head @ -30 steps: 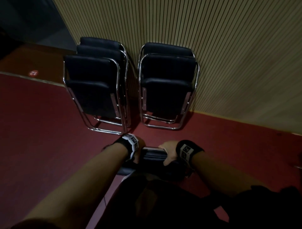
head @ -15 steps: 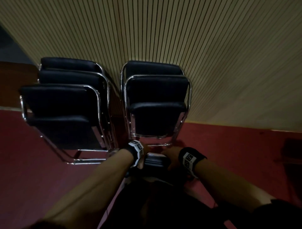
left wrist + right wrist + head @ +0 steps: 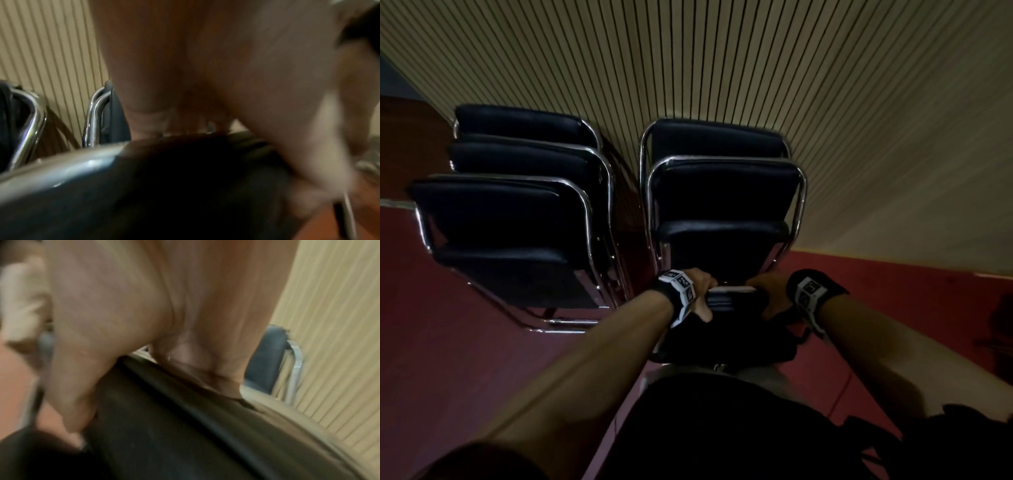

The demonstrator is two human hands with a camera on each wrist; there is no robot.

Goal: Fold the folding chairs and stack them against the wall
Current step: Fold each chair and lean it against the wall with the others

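I hold a folded black chair (image 3: 732, 301) with a chrome frame upright in front of my body. My left hand (image 3: 700, 291) grips the left end of its top edge, and my right hand (image 3: 770, 291) grips the right end. In the left wrist view the fingers curl over the padded chair back (image 3: 185, 178); the right wrist view shows the same grip on the chair back (image 3: 164, 418). Just ahead, two folded chairs (image 3: 726, 202) lean on the ribbed wall (image 3: 756, 68). Left of them stands a stack of three folded chairs (image 3: 517, 212).
The floor (image 3: 465, 359) is dark red carpet, with a bare strip to the right of the stacks along the wall's base (image 3: 893, 270). A dark object (image 3: 1000, 329) sits at the far right edge. My dark clothing fills the bottom of the head view.
I have moved closer to the wall with the chair in both hands; the two-chair stack now sits directly in front of the held chair. My grip has not changed.
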